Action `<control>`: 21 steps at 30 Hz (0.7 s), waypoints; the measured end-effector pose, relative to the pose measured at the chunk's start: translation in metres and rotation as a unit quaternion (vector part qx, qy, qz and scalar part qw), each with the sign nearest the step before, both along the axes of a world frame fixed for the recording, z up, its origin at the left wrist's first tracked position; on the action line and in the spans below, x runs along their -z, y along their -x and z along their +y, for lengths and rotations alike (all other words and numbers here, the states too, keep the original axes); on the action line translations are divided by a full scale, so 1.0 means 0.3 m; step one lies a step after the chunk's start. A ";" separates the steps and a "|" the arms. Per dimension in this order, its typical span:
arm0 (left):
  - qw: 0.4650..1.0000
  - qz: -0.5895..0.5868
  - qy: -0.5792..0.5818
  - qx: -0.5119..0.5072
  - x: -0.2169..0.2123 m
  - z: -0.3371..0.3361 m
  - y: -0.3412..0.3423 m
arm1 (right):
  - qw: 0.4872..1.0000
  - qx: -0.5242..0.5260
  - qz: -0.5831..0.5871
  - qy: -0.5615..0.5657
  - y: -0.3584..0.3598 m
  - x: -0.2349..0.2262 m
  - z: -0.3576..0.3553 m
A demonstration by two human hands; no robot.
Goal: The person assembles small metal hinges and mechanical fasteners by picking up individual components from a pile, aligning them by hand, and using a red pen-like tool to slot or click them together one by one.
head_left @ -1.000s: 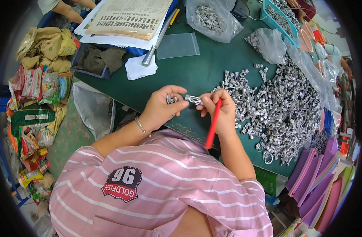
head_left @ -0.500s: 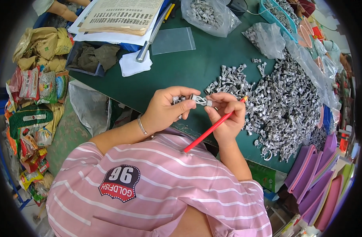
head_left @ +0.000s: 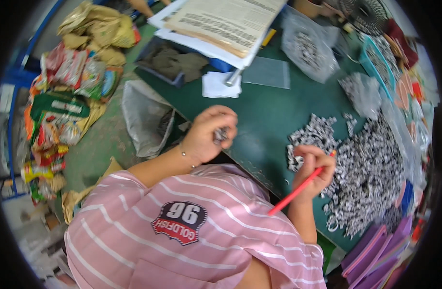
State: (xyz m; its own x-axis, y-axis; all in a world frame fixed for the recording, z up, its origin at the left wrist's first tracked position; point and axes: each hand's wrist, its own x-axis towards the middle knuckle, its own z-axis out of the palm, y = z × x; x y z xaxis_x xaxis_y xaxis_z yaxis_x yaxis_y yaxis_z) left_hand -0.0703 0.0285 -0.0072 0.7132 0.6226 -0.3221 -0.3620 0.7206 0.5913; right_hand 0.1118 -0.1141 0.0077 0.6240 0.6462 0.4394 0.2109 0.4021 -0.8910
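The fingers of the left hand [head_left: 206, 135] curl around a few small grey pieces [head_left: 221, 135], over the near edge of the green table [head_left: 259, 111]. If that curl loosens, I judge pieces could fall past the edge. The right hand's [head_left: 315, 173] fingers hold a slanting red stick [head_left: 296, 190]; blur keeps me from telling whether they pinch anything else. Its lower end overlaps the striped shirt [head_left: 225, 216] and could snag. Beyond lies a grey heap [head_left: 370, 173], which a careless sweep could scatter.
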 end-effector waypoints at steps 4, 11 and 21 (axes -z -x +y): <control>0.922 0.165 -0.085 -0.341 0.076 0.106 0.285 | 0.996 0.062 0.060 0.012 -0.056 0.017 -0.024; 0.773 0.508 -0.257 -0.281 0.215 0.161 0.451 | 0.990 0.131 0.042 0.015 -0.141 0.009 -0.077; 0.771 -0.433 -0.281 0.375 -0.448 -0.249 -0.251 | 0.823 0.082 -0.437 0.355 -0.213 0.052 -0.158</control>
State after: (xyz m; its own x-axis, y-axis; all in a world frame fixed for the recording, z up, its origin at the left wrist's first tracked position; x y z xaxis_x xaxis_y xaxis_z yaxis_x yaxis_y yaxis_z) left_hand 0.0050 -0.0460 0.1272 0.7369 -0.2000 0.6458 -0.4024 0.6379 0.6567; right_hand 0.1758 -0.1613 -0.0079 0.3748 0.8720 0.3149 0.8947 -0.2512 -0.3695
